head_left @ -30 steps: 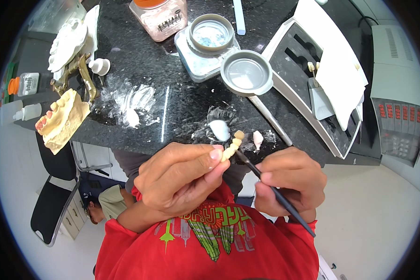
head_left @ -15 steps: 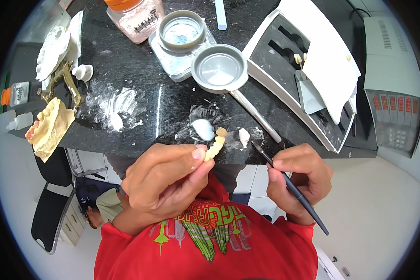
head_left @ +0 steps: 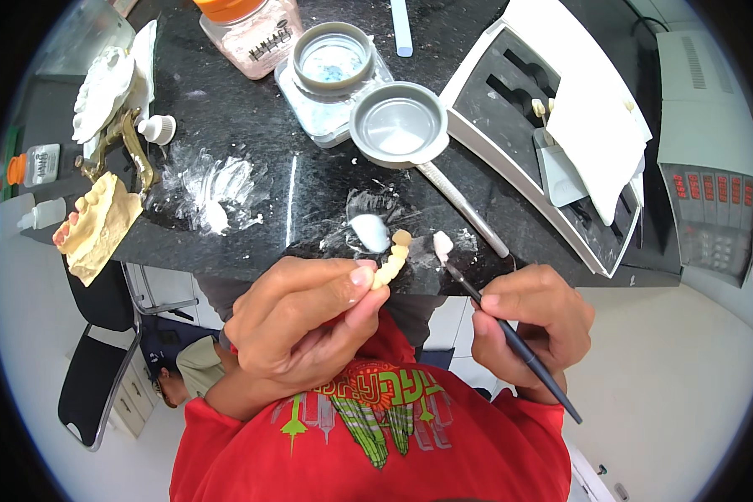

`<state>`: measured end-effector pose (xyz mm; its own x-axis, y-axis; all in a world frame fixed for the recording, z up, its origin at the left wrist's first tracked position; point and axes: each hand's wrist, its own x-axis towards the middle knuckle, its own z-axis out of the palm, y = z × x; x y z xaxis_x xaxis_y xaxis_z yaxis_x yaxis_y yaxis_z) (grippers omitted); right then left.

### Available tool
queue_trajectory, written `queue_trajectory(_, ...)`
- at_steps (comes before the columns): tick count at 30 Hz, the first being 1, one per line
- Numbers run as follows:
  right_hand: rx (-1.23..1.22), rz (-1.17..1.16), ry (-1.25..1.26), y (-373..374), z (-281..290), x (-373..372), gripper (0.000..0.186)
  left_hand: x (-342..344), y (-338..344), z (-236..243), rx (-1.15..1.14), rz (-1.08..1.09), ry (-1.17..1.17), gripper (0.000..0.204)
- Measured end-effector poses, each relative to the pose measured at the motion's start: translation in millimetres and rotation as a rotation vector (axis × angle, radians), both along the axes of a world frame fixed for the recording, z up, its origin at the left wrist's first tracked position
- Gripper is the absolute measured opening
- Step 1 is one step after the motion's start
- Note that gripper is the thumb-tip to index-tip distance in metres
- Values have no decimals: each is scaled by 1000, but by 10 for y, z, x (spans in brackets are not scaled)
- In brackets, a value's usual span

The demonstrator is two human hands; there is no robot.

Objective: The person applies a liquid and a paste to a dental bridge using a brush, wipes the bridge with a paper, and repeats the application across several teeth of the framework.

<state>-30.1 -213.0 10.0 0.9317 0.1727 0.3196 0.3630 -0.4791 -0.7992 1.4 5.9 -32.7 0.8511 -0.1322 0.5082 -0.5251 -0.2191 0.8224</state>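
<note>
Between the thumb and fingers of my left hand (head_left: 305, 322) is a curved yellowish dental bridge (head_left: 392, 266), a row of joined tooth crowns. Its far end unit is darker and tan. My right hand (head_left: 539, 326) holds a slim black-handled brush (head_left: 523, 347) like a pen. The brush's tip meets the near edge of a small pinkish-white lump of paste (head_left: 442, 244) on the dark tabletop (head_left: 251, 251). Just beyond the bridge lies a glossy bluish-white blob (head_left: 370, 233).
A grey metal cup with a handle (head_left: 399, 125) stands ahead, beside a lidded jar (head_left: 333, 58) and an orange-capped powder jar (head_left: 251, 38). At left are a plaster tooth model (head_left: 100, 226) and a brass articulator (head_left: 121, 151). A white case (head_left: 552, 151) occupies the right. Someone (head_left: 196, 368) is below left.
The brush tip has shifted slightly left, from beside the pinkish-white paste to its near edge. My left hand keeps its hold on the bridge. The whole view has shifted a little.
</note>
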Motion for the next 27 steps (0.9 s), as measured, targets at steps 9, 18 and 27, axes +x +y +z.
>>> queue_trajectory(9,171,51,-73,191,-66,103,30,3,6,9,21,1,11,29)
queue_trajectory(18,150,66,-81,215,-98,116,28,-3,5,16,15,-1,26,29)
queue_trajectory(27,154,51,-53,212,-81,110,29,0,-5,21,9,-1,28,30)
